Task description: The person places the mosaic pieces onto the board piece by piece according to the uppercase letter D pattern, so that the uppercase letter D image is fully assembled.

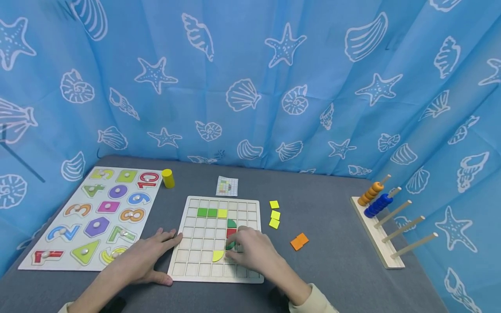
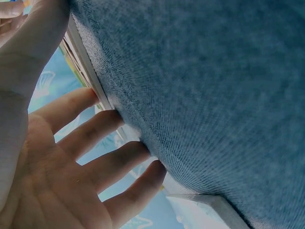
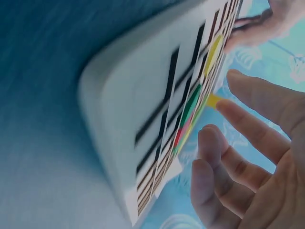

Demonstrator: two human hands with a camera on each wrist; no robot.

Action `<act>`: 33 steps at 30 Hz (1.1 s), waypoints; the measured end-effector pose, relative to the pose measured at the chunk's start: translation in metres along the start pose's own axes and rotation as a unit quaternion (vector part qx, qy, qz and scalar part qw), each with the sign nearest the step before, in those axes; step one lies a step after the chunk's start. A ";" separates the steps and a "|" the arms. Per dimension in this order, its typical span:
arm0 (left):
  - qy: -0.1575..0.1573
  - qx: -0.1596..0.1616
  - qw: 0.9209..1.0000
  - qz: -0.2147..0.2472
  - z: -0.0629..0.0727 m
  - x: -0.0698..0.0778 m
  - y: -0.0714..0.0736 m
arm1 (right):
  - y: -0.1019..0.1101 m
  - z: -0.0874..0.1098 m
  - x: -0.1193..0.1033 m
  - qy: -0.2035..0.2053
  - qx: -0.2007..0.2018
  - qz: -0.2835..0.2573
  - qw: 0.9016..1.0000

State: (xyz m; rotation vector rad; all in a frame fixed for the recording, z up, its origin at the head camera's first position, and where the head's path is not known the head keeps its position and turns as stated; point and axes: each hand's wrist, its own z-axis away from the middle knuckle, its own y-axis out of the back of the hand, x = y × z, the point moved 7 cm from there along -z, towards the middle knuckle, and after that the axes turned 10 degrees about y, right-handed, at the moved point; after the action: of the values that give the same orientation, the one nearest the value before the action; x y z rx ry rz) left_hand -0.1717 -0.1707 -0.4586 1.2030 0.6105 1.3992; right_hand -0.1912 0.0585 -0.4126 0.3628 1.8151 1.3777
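While the left hand (image 1: 146,256), fingers spread, touches a gridded board (image 1: 190,244), right hand (image 1: 253,248) over a green piece (image 1: 229,246), fingers parted, yellow quarter-circle (image 1: 217,256) nearby

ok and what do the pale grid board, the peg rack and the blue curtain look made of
Pale square grid board: probably light wood, matte, given its beige tone and dull surface.
Pale rectangular five-peg rack: likely smooth bare wood, judging by its plain tan colour.
Blue shell-print curtain: thin fabric or perhaps plastic, fairly matte, from its soft folds.
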 end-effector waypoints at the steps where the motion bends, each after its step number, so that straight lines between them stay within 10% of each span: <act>1: -0.001 0.000 1.000 0.000 0.000 0.000 0.000 | 0.003 0.002 0.003 -0.004 0.001 0.001 1.000; 20: -0.004 0.002 1.000 0.001 0.002 0.001 0.001 | 0.044 0.050 0.070 -0.128 0.020 0.035 0.991; 33: -0.007 0.001 1.000 0.000 0.001 0.001 0.001 | 0.044 0.079 0.112 -0.204 -0.040 0.043 0.977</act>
State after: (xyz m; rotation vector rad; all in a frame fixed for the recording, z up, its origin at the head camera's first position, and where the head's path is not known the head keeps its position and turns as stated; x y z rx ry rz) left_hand -0.1707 -0.1701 -0.4568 1.2146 0.6016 1.3892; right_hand -0.2134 0.2002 -0.4266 0.6381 1.4161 1.3161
